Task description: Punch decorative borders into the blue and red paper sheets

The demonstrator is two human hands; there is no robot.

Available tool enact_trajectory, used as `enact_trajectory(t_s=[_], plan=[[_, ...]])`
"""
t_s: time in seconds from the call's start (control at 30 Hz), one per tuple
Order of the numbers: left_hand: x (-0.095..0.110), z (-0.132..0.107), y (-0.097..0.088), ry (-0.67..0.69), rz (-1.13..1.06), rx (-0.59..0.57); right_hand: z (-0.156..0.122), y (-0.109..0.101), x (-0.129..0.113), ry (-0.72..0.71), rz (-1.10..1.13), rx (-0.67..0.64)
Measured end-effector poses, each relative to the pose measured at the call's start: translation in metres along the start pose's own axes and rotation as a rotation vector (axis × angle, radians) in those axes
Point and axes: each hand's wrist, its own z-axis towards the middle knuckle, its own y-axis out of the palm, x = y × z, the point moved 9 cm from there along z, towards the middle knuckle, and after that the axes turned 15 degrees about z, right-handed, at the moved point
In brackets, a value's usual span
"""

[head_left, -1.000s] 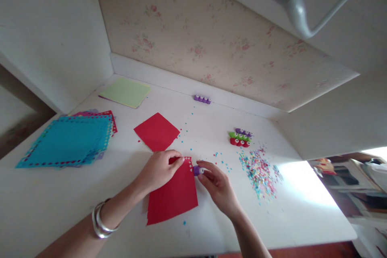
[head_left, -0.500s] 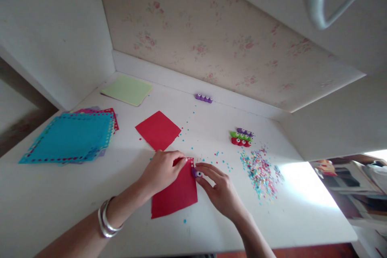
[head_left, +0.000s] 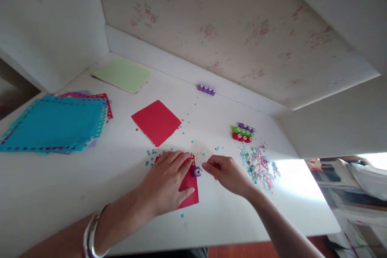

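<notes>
My left hand (head_left: 171,181) lies open and flat on a red sheet of paper (head_left: 191,199), its fingers spread. Along the sheet's right edge sits a small purple craft punch (head_left: 197,171) with a star on its white button. Small punched holes show at the sheet's upper right corner. Just right of the punch is my right hand (head_left: 225,169), apart from it, with the fingers curled into a loose fist. I see nothing in that hand. A second red sheet (head_left: 156,122) lies beyond my left hand.
Blue sheets with punched borders (head_left: 57,125) are stacked at the left, pale green sheets (head_left: 122,74) behind. Purple punches (head_left: 207,89) stand by the wall. More punches (head_left: 243,132) sit at the right, near a heap of confetti (head_left: 260,165). Loose bits (head_left: 151,157) dot the desk.
My right hand has let go of the purple punch, drawn slightly right and curled up. My left hand has gone from pinching the paper's top edge to lying flat on it.
</notes>
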Motion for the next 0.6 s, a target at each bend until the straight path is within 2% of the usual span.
enact_trajectory(t_s=[0.13,0.27,0.6], plan=[[0.001,-0.003,0.017,0.026,0.031,-0.018,0.01,0.01,-0.001,0.042,-0.069,-0.189],[-0.001,-0.002,0.024,0.023,0.048,-0.014,0.015,0.02,0.006,0.159,-0.111,-0.333],[0.0,-0.005,0.03,0.013,0.035,-0.007,0.014,0.03,0.016,0.314,-0.099,-0.472]])
